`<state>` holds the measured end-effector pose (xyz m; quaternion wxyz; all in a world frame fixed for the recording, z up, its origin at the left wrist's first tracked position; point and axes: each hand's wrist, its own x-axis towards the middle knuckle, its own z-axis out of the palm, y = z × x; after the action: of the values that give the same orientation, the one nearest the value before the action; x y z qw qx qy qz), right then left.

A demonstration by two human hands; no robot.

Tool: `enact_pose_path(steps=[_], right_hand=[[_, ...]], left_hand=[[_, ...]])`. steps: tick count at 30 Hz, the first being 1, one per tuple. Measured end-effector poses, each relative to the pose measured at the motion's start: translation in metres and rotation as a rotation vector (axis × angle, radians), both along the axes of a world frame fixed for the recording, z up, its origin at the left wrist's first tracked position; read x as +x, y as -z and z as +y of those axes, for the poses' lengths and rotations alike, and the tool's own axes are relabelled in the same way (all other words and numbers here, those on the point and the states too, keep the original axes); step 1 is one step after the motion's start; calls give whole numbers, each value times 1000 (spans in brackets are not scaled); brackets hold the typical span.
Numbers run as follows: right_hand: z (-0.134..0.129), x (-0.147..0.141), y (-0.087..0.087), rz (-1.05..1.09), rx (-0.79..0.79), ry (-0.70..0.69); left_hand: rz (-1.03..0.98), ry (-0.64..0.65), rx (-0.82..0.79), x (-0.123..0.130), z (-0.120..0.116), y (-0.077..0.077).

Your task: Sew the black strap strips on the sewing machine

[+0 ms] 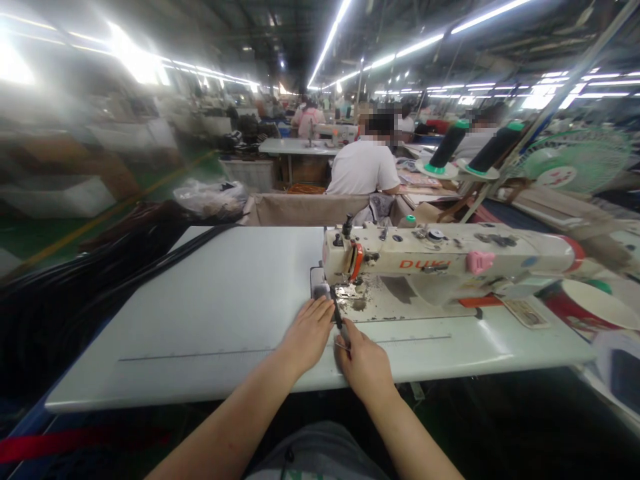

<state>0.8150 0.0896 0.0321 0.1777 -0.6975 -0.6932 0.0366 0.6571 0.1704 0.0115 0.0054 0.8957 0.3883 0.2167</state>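
A white sewing machine (pixel 450 257) stands on a pale table (pixel 225 300). At its needle end, a narrow black strip (pixel 337 311) runs from under the presser area toward me. My left hand (pixel 310 331) lies palm down on the table beside the strip, its fingers stretched forward and close together near the needle plate. My right hand (pixel 363 360) is closed around the near end of the strip, thumb and forefinger pinching it. Something thin and shiny shows at those fingertips, too small to make out.
Long black strips (pixel 100 293) hang over the table's left edge. Behind the machine is a cloth-lined bin (pixel 300 209), with a person in a white shirt (pixel 361 167) beyond. Black thread cones (pixel 449 147) and a green fan (pixel 575 160) stand at the right.
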Motion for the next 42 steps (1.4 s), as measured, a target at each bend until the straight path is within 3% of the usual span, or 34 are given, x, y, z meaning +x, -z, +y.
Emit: enact_pose_path(steps=[10, 18, 28, 36, 39, 42], right_hand=[[-2, 10, 16, 180, 274, -85], [-3, 11, 15, 194, 248, -85], [-5, 9, 13, 227, 252, -97], [-4, 9, 14, 225, 282, -101], [-5, 9, 15, 218, 281, -106], [-7, 7, 15, 214, 307, -122]], left_hand=[[-5, -22, 28, 2, 0, 3], [1, -67, -59, 4, 9, 2], [28, -122, -88, 9, 18, -11], [51, -165, -62, 9, 15, -5], [8, -148, -98, 6, 24, -7], [-52, -111, -187, 4, 47, -12]])
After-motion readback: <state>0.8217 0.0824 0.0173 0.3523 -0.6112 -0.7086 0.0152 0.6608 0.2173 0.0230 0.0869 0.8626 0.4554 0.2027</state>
